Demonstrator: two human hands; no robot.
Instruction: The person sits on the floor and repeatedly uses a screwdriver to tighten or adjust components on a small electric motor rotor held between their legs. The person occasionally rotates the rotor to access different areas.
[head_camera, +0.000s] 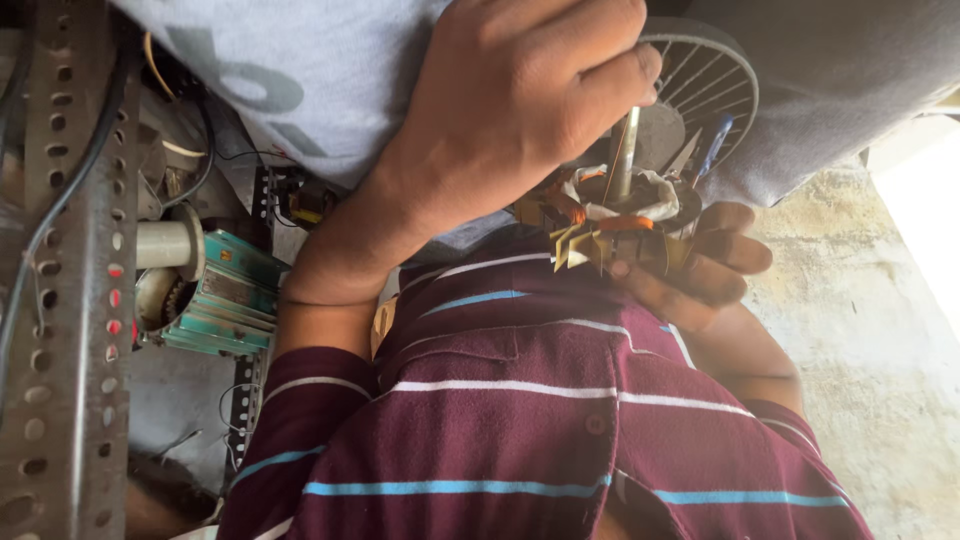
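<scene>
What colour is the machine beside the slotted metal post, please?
Teal green, in the head view.

The view is turned so that the person's striped chest fills the lower middle of the frame and both arms reach toward the upper centre. One hand (520, 100) sits large in the upper middle, back toward the camera, fingers curled into a closed fist with the thumb pressed along the right edge, its forearm running down to the left into a rolled sleeve. The other hand (700, 270) lies at centre right, palm up, fingers bent and cupped, its forearm slanting down toward the lower right.
</scene>
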